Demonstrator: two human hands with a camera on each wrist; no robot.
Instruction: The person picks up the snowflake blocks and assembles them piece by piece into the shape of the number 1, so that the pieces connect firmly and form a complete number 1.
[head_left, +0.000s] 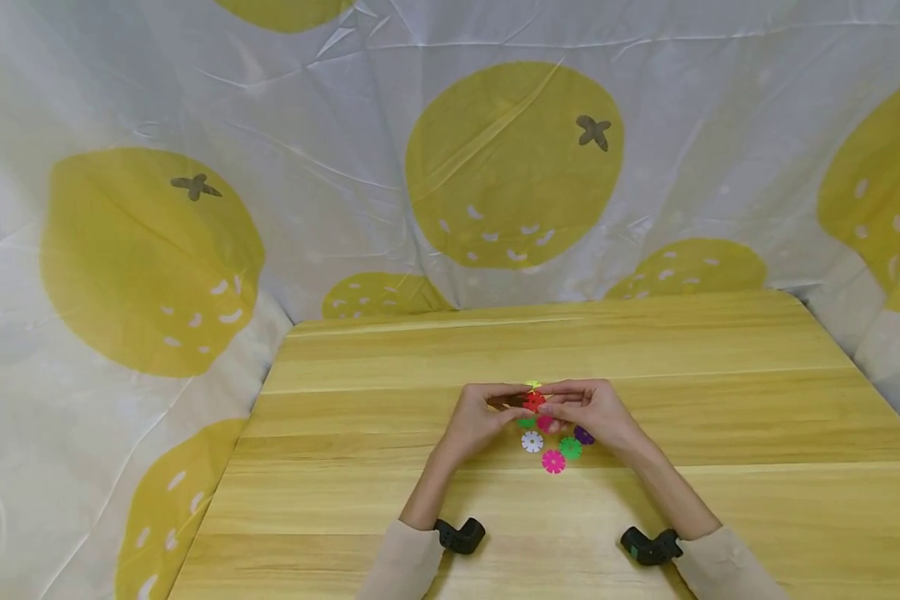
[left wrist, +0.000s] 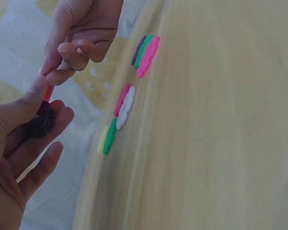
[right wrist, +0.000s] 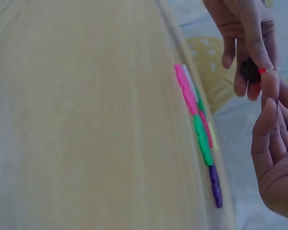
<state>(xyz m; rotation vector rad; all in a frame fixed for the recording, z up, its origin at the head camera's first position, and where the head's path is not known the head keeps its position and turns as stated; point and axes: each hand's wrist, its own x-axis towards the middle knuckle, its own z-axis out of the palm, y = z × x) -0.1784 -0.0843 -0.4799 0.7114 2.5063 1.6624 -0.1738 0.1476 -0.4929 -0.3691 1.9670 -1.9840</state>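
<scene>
Over the far middle of the table, both hands meet at a red notched plastic disc [head_left: 534, 402]. My left hand [head_left: 477, 420] has its thumb against the red disc's edge, and a dark notched disc [left wrist: 40, 121] sits between its thumb and fingers. The red and dark discs touch; whether they are slotted together cannot be told. From the other side, my right hand [head_left: 598, 414] pinches the red disc with thumb and forefinger. Below the hands lie a white disc [head_left: 532, 442], a green disc [head_left: 570, 448], a pink disc [head_left: 553, 462] and a purple disc [head_left: 584, 435].
Another green disc [head_left: 526, 422], a second pink disc [head_left: 545, 423] and a yellow disc [head_left: 533, 386] are partly hidden by the hands. The wooden table [head_left: 330, 483] ends at a lemon-patterned cloth [head_left: 330, 192]. Black devices [head_left: 461, 536] are strapped to both wrists.
</scene>
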